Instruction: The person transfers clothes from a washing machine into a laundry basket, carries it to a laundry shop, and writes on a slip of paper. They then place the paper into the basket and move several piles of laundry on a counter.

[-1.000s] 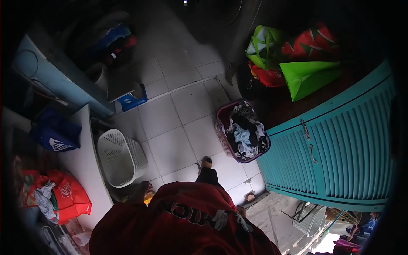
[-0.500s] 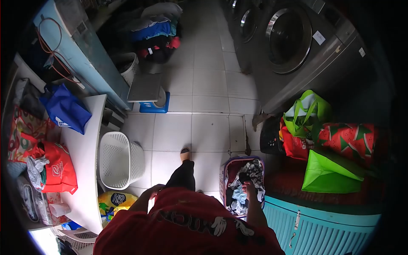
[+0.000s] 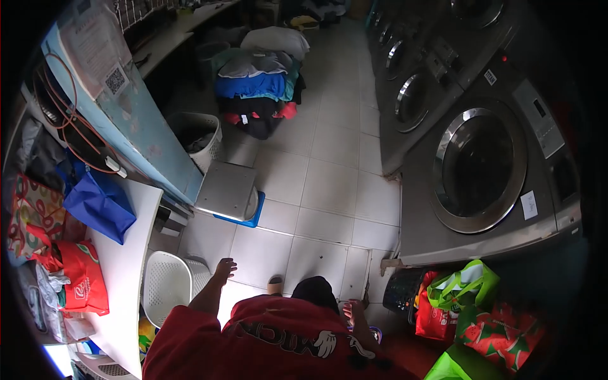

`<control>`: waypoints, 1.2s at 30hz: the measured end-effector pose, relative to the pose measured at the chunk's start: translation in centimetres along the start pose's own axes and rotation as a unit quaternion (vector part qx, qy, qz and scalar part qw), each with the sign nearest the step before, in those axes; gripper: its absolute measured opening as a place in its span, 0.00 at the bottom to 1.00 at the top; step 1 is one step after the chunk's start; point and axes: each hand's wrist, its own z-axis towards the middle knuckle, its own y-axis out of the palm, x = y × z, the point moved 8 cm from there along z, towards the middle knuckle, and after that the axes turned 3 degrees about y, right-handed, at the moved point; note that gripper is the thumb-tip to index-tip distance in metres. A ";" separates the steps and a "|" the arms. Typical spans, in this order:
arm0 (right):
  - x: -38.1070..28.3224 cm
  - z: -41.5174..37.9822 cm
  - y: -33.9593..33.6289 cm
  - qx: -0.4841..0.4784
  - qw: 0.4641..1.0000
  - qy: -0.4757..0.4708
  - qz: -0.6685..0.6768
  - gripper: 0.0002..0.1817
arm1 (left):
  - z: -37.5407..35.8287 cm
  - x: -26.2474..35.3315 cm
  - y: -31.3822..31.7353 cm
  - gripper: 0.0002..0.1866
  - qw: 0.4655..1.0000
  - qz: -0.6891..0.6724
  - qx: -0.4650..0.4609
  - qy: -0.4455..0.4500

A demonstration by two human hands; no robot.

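My left hand [image 3: 226, 269] is held out over the tiled floor, fingers apart and holding nothing. It is nearest to the white laundry basket [image 3: 167, 286], a little to its right. My right hand [image 3: 352, 313] is low on the right, its fingers apart with nothing seen in them. Beside it, the purple rim of a laundry basket [image 3: 376, 334] shows, mostly hidden by my arm and body. To the right sit a dark basket [image 3: 403, 290], a red bag [image 3: 433, 321] and a green bag [image 3: 464, 286].
A steel-topped stool [image 3: 226, 189] stands ahead beside a blue pillar [image 3: 136, 107]. Beyond it are a basket [image 3: 201, 139] and a pile of clothes [image 3: 259, 82]. Large dryers [image 3: 479, 168] line the right. A white table [image 3: 126, 266] with bags runs along the left.
The view has tilted up and turned, showing more dryers and the far floor. My left hand has reached forward from my body. My right hand has come away from the clothes in the purple-rimmed basket.
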 end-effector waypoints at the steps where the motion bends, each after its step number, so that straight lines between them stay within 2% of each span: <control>1: -2.3 1.1 0.2 0.012 0.999 -0.001 0.046 0.11 | 1.8 2.7 0.8 0.16 1.000 0.011 0.009 0.010; 4: -8.0 4.4 1.6 0.008 1.000 -0.006 0.030 0.11 | 6.2 9.0 4.1 0.16 0.999 0.029 0.015 0.042; 8: -13.8 9.5 4.0 -0.061 0.997 0.036 -0.039 0.10 | 9.3 15.2 9.5 0.16 0.998 -0.048 0.009 0.045; 10: -16.5 12.5 4.1 -0.069 0.994 0.081 -0.019 0.13 | 10.3 15.9 11.5 0.16 0.999 -0.036 -0.021 0.011; 12: -21.5 14.4 4.2 -0.109 0.993 0.010 -0.035 0.15 | 10.8 14.8 11.9 0.15 0.999 -0.001 -0.024 -0.023; 13: -23.7 16.0 3.6 -0.087 0.994 0.037 -0.051 0.14 | 11.4 14.8 11.9 0.15 0.999 0.031 -0.020 -0.037; 14: -26.3 17.7 3.0 -0.066 0.994 0.062 -0.068 0.14 | 11.5 14.8 11.6 0.13 0.996 0.020 0.012 -0.080; 16: -33.0 20.1 1.4 -0.045 0.997 0.036 -0.053 0.12 | 12.3 15.2 11.2 0.13 0.986 -0.026 0.068 -0.153; 19: -44.1 23.3 -0.2 -0.002 0.998 -0.048 -0.042 0.13 | 14.0 19.9 12.7 0.15 0.988 -0.057 0.078 -0.118; 20: -47.5 24.1 -0.1 0.003 0.997 -0.073 -0.035 0.13 | 14.3 22.5 13.4 0.16 0.989 -0.081 0.097 -0.076; 22: -52.8 25.9 0.7 0.000 0.992 -0.123 -0.035 0.11 | 15.1 27.1 14.9 0.16 0.992 -0.096 0.078 -0.017; 23: -54.7 27.0 1.4 0.002 0.992 -0.111 -0.054 0.11 | 15.8 27.8 15.4 0.16 0.991 -0.100 0.080 -0.024; 26: -58.3 29.0 5.2 -0.022 0.991 -0.094 -0.092 0.13 | 19.3 30.9 16.7 0.15 0.991 -0.119 0.063 0.006; 28: -59.5 29.9 8.7 -0.057 0.990 -0.083 -0.100 0.14 | 21.6 30.8 16.8 0.13 0.993 -0.090 0.062 -0.041; 30: -60.2 29.8 12.4 -0.128 0.982 -0.101 -0.094 0.15 | 24.9 29.6 16.0 0.13 0.981 -0.144 0.078 -0.102; 33: -60.4 28.7 16.3 -0.177 0.974 -0.019 -0.141 0.15 | 28.5 29.8 14.3 0.09 0.967 -0.161 0.087 -0.177; 34: -59.8 29.8 17.2 -0.212 0.963 0.045 -0.162 0.15 | 30.2 31.5 14.0 0.09 0.966 -0.167 0.090 -0.174; 36: -61.6 30.2 18.2 -0.195 0.959 0.011 -0.206 0.14 | 31.4 37.0 12.9 0.10 0.974 -0.151 0.119 -0.121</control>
